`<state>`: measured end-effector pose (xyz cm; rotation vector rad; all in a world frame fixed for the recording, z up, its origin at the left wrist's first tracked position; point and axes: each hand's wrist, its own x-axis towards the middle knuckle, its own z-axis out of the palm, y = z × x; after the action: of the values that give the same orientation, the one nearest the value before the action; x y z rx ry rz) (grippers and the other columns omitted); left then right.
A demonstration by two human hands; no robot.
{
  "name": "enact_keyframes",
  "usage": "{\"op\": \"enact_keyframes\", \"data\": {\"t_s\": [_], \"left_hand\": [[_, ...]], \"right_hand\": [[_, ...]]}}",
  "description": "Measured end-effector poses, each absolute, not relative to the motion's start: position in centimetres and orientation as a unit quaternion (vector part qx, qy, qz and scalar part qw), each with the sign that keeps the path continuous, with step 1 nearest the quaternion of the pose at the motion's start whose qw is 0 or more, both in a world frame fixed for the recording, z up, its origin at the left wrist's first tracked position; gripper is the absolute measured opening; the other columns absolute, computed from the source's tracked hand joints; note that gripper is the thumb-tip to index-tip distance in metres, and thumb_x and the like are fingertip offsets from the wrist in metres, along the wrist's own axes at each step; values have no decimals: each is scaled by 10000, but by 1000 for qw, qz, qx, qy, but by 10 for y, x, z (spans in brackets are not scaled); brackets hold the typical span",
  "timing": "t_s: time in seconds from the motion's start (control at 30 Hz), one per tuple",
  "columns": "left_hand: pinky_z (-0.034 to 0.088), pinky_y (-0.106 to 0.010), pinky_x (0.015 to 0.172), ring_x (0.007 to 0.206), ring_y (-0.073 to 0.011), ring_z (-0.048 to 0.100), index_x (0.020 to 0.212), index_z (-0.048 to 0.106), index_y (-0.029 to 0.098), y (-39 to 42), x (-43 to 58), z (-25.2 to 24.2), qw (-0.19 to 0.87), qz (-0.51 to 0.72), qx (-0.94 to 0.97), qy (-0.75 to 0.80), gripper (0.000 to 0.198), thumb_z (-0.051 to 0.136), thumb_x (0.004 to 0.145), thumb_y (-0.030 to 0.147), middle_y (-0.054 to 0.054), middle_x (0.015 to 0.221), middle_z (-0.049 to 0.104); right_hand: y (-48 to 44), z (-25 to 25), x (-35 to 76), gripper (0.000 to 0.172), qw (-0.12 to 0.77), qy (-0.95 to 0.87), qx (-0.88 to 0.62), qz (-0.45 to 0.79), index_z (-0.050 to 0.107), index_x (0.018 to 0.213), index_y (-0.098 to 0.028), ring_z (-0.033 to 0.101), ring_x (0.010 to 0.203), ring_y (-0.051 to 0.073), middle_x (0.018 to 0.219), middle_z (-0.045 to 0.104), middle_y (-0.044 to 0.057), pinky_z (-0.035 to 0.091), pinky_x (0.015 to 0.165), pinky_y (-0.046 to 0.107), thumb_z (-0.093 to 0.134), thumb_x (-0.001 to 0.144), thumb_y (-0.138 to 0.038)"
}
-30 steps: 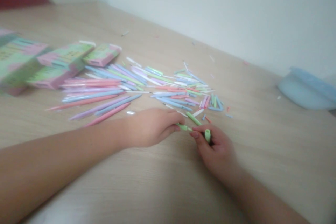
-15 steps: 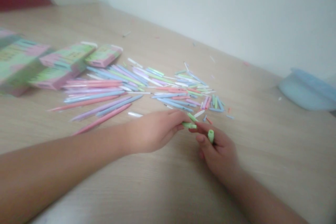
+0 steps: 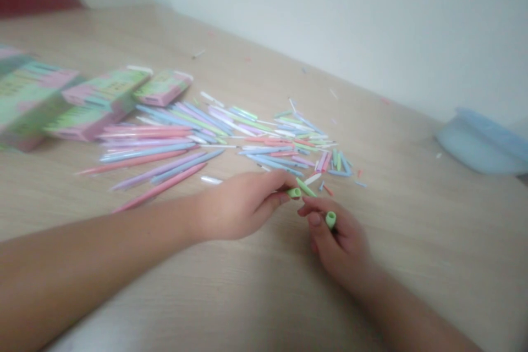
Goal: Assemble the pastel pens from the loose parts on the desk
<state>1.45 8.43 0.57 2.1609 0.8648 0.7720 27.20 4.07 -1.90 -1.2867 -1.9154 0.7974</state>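
Between its thumb and fingers my left hand pinches a green tube, whose open end faces the camera. My right hand is closed around another green tube, its hollow end showing above the thumb. The fingertips of the two hands are close, with a small gap between them. Just beyond them a green piece lies beside a white piece. Small blue and red bits rest on the table behind my right hand.
Pastel pens and many loose pen parts spread across the wooden table. Patterned boxes stand at the left. A light blue pouch sits at the right near the white wall.
The green tube in my left hand has turned, so its open end now faces the camera. The tube in my right hand has tilted toward the camera and sits slightly lower.
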Motion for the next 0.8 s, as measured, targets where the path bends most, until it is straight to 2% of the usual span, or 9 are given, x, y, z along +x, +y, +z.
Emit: {"op": "enact_keyframes", "data": {"t_s": [0.1, 0.17, 0.27, 0.37, 0.43, 0.5, 0.57, 0.7, 0.8], "left_hand": [[524, -333, 899, 1039, -200, 691, 1236, 623, 212, 86, 15, 2, 351, 334, 809, 332, 208, 493, 1080, 257, -39, 1136, 732], [526, -315, 845, 969, -186, 688, 1185, 623, 203, 87, 16, 0, 389, 353, 782, 335, 169, 516, 1072, 269, -31, 1063, 727], [520, -283, 775, 901, -164, 694, 1102, 599, 191, 89, 20, 0, 479, 371, 723, 333, 99, 538, 1060, 257, -26, 1003, 736], [511, -258, 730, 882, -152, 708, 1068, 563, 197, 90, 22, 2, 533, 384, 680, 327, 59, 545, 1055, 252, -33, 1014, 762], [506, -248, 699, 836, -144, 708, 1157, 559, 206, 90, 22, 3, 532, 388, 679, 325, 115, 540, 1054, 254, -28, 1003, 773], [518, -254, 703, 809, -145, 710, 1295, 554, 221, 89, 20, 3, 495, 384, 707, 327, 242, 539, 1057, 266, -20, 999, 781], [540, -272, 758, 850, -156, 726, 1356, 580, 248, 89, 16, 5, 420, 372, 756, 337, 298, 545, 1064, 292, -13, 1021, 786], [546, -306, 898, 1002, -191, 747, 1340, 654, 281, 90, 7, 10, 239, 293, 865, 330, 298, 500, 1085, 284, -19, 1103, 790], [537, -325, 951, 1017, -214, 744, 1305, 689, 310, 92, 5, 11, 108, 207, 922, 308, 289, 539, 1061, 274, -10, 1074, 793]], "right_hand": [[46, -22, 271, 232, 365, -774, -453, 251, 689, 1293, -349, 738, 1043, 251, 1167, 764, 48, 576, 932, 427, 573, 1093, -325], [48, -22, 270, 212, 364, -788, -443, 224, 690, 1268, -345, 712, 1108, 249, 1185, 764, 38, 548, 968, 413, 575, 1092, -316], [48, -22, 269, 164, 355, -783, -463, 218, 691, 1187, -323, 697, 934, 219, 1033, 743, 21, 543, 829, 351, 554, 1101, -349], [45, -21, 271, 186, 347, -770, -465, 267, 657, 1150, -303, 553, 653, 185, 787, 604, -18, 443, 602, 307, 530, 1107, -432], [43, -20, 273, 271, 344, -761, -452, 313, 630, 1125, -283, 461, 596, 181, 729, 510, -31, 367, 547, 310, 474, 1116, -504], [42, -20, 274, 386, 345, -758, -438, 338, 603, 1003, -260, 446, 615, 185, 723, 476, -24, 352, 559, 320, 389, 1128, -555], [42, -18, 274, 449, 342, -762, -431, 342, 538, 857, -251, 437, 625, 181, 708, 452, -24, 356, 581, 323, 356, 1136, -552], [44, -12, 269, 427, 339, -769, -425, 335, 464, 776, -243, 415, 618, 162, 690, 437, -37, 359, 600, 312, 422, 1140, -461], [43, -9, 267, 428, 339, -775, -423, 325, 454, 764, -240, 415, 621, 160, 687, 436, -38, 365, 612, 309, 420, 1142, -439]]}}
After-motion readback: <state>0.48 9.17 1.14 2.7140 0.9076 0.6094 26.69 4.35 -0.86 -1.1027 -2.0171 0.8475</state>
